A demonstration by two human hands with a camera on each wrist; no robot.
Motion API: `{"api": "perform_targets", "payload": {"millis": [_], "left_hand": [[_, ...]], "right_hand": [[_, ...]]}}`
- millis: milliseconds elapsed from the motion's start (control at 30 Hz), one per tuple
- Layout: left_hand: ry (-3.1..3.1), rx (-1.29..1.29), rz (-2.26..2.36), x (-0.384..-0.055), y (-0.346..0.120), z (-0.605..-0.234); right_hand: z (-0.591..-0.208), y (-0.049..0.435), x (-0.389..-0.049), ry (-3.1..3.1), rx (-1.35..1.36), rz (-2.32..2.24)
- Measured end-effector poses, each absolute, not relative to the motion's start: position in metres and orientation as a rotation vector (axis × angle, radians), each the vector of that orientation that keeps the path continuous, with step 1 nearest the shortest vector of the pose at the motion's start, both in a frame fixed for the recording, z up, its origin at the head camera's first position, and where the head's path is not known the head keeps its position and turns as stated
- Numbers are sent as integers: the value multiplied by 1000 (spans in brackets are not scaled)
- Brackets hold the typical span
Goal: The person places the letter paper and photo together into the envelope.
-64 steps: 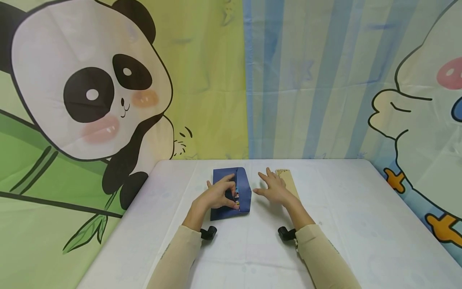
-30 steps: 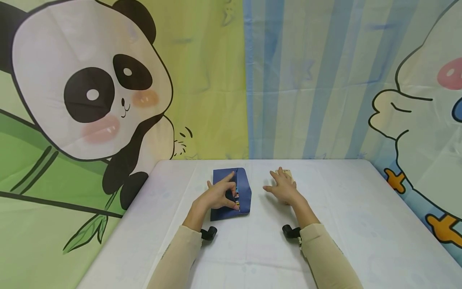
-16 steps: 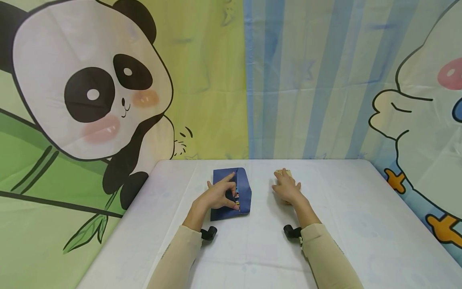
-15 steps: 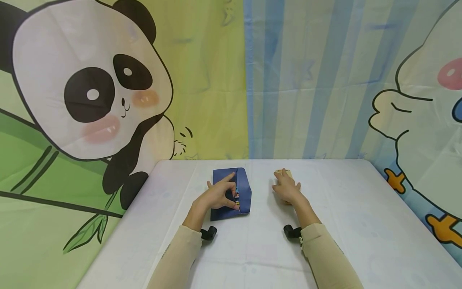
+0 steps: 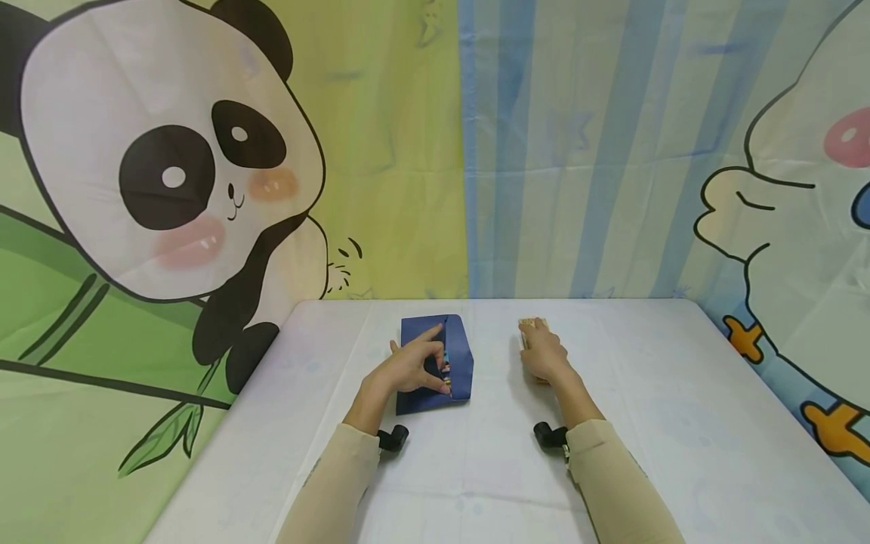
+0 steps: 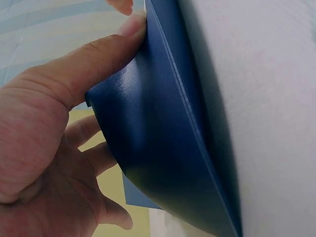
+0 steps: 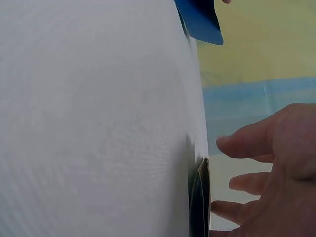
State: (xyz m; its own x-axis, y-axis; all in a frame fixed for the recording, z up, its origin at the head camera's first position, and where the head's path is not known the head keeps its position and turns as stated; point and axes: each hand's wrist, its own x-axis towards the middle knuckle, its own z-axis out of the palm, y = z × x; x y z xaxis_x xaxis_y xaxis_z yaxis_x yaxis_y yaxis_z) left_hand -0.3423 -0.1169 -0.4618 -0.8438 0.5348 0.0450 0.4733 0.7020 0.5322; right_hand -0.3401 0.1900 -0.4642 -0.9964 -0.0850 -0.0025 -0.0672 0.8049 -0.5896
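Observation:
A dark blue envelope [image 5: 462, 355] lies on the table with its flap spread toward the right. My left hand [image 5: 408, 364] holds it, thumb and index finger set apart along the opening, so the front panel bulges up. Small colourful bits [image 5: 446, 363] show in the gap; I cannot tell what they are. In the left wrist view the thumb [image 6: 108, 54] presses the rim of the blue panel. To the right, my right hand [image 5: 545, 355] lies over a narrow beige patterned card [image 5: 532, 323], mostly hiding it. In the right wrist view fingertips touch its upper side, and its edge looks layered.
Both things lie on a white-covered table [image 5: 476, 468]. Behind it hangs a printed curtain [image 5: 394, 151] with a panda and stripes. A black wrist camera [image 5: 393, 439] sits by the left cuff, another camera [image 5: 547, 436] by the right.
My right hand has moved right from beside the envelope onto the beige card, and its fingers have drawn closer together. The left hand and the envelope have stayed in place.

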Motion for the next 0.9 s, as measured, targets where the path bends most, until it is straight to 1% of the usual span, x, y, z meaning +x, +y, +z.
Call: {"api": "perform_targets", "payload": {"millis": [333,500,700,900], "left_hand": [[2800,846,817,-343,-117,-462],[2802,841,806,-343,-118,-462],[2797,811,788,-343,-118,-463],[2800,819,791,-343,-118,-462]], "right_hand": [[-468,195,-341,2977,0,-923],[-470,195,-342,2983,-3,-916],[-471,194,-341,2944,6,-1018],[-471,195,-341,2918,-85,-1111]]}}
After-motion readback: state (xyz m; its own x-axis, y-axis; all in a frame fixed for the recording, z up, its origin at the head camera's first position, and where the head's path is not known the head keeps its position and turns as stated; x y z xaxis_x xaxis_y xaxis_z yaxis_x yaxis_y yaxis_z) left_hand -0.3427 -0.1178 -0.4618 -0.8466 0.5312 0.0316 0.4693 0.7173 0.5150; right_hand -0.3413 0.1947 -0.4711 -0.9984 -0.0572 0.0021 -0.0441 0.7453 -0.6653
